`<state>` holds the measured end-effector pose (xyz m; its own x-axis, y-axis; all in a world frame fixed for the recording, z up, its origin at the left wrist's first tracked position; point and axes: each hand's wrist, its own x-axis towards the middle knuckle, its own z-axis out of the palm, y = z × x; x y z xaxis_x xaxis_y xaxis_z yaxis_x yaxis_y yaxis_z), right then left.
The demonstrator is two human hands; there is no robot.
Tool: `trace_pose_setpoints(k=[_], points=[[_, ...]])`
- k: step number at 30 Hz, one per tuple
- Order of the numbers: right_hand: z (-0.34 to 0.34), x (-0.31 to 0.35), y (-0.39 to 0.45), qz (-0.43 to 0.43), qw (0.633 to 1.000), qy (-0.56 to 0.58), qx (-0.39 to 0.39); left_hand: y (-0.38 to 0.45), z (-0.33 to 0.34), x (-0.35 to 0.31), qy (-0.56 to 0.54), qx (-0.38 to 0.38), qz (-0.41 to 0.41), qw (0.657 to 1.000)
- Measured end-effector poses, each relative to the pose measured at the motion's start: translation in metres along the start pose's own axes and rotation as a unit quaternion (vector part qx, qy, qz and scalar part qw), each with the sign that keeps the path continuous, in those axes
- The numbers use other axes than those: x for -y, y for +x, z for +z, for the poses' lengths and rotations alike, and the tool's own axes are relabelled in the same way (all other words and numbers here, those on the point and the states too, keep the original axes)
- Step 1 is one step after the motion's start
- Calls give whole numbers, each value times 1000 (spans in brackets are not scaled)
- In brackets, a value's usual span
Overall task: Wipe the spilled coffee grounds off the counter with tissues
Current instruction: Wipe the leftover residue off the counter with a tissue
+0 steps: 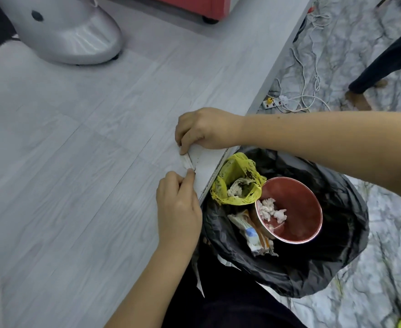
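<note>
A: Two hands meet at the near edge of the grey wood-grain tabletop (64,143) in the head view. What are they doing?

B: The left hand (179,204) comes up from below, forearm angled across the tabletop, its fingers curled and the fingertips pinching the lower end of a white tissue (203,165). The right hand (200,130) reaches in from the right, arm stretched out over the bin, knuckles up, its fingers bent down and pinching the tissue's upper end.

A: Where does the tissue lie?

B: Flat on the tabletop at its edge, with a folded ridge between the two hands. A dark speck of coffee grounds (194,172) sits just beside the left fingertips.

A: And below the edge?

B: A bin lined with a black bag (336,256) stands against the tabletop. Inside are a stained yellow bag (239,185), a red paper cup (296,209) with crumpled white wads in it, and a wrapper (251,233).

A: Anything else?

B: A silver rounded appliance base (64,31) stands at the far left, and a power strip (274,102) with white cables lies on the marbled floor.
</note>
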<state>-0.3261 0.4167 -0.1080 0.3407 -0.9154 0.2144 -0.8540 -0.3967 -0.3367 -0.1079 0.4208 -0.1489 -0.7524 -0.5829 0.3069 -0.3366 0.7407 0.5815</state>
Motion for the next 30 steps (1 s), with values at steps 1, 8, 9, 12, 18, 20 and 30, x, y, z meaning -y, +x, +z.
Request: trace_pose_setpoints(k=[1,8,9,12,18,20,30], points=[[0,-2,-4,8,1000,3,-10,4,2,-2,1,1,5,1000],[-9,-12,-32,59,997,-10,-58,30,17,-13,14,24,48,998],[-11,-12,-36,67,996,-15,-64,33,20,-14,12,27,54,998],[-15,-12,-52,99,992,-31,-70,40,26,-20,-3,42,69,997],[-19,-1,-104,160,983,-60,-72,38,33,-29,-19,96,121,988],[-21,8,-119,170,981,-69,-67,36,29,-31,-31,101,123,987],[-10,-5,-11,108,978,-110,-142,68,-39,30,-12,-34,18,999]])
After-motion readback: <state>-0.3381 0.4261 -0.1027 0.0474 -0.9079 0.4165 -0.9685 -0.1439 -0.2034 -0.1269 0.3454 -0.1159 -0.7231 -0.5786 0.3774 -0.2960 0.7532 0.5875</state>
